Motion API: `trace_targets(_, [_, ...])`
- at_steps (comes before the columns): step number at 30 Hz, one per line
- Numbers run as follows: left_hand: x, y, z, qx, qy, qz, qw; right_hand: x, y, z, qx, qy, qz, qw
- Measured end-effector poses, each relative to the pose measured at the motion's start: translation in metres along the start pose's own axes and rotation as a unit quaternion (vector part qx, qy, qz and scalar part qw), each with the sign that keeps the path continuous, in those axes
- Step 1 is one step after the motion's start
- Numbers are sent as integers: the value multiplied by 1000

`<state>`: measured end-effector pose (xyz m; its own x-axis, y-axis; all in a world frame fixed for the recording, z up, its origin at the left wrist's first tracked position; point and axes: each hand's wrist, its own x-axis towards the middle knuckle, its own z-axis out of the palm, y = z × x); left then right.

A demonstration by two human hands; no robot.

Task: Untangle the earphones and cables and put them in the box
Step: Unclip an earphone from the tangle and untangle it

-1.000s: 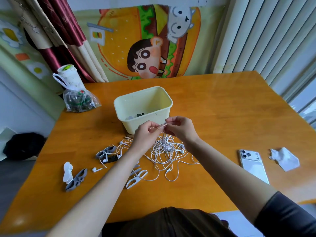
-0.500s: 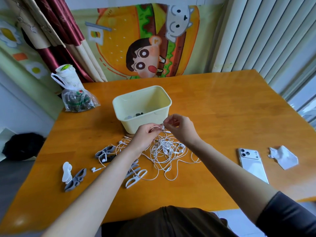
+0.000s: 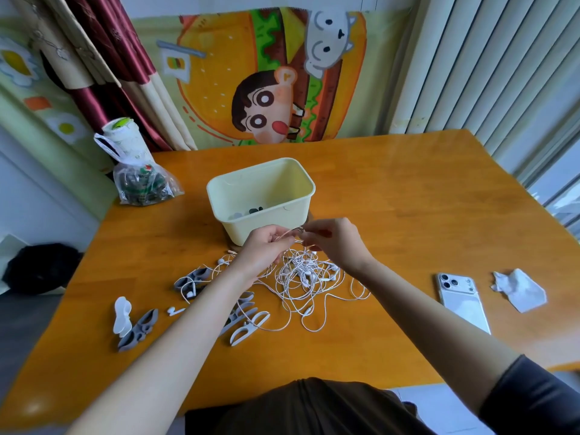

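Observation:
A tangle of white earphone cables [image 3: 306, 274] lies on the wooden table [image 3: 408, 215] in front of a pale yellow box [image 3: 263, 211]. My left hand [image 3: 266, 249] and my right hand [image 3: 335, 243] meet just above the tangle, in front of the box's near wall. Each hand pinches a strand of the white cable between its fingertips, and strands hang from them down into the heap. One loose earbud [image 3: 174, 310] lies to the left. A few small dark items sit in the bottom of the box.
Grey and white cable winders [image 3: 135, 328] lie at front left, more [image 3: 248, 321] under my left forearm. A white phone [image 3: 463, 299] and a crumpled tissue [image 3: 519, 291] sit at right. A plastic bag [image 3: 141, 183] stands at back left.
Both hands have sunk a little toward the tangle while still pinching the cable. The heap has settled lower and spread wider on the table.

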<state>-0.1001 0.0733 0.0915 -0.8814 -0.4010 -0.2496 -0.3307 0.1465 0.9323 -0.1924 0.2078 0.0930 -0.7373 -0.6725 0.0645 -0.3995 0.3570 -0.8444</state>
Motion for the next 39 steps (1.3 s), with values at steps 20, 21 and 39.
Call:
trace_targets(20, [0, 15, 2, 19, -33, -66, 997, -1, 17, -3, -53, -2, 54, 997])
trace_targets(21, [1, 14, 4, 21, -37, -74, 996, -1, 16, -1, -43, -1, 55, 998])
trace_targets(39, [3, 13, 8, -105, 100, -16, 989, -4, 15, 2, -39, -19, 80, 996])
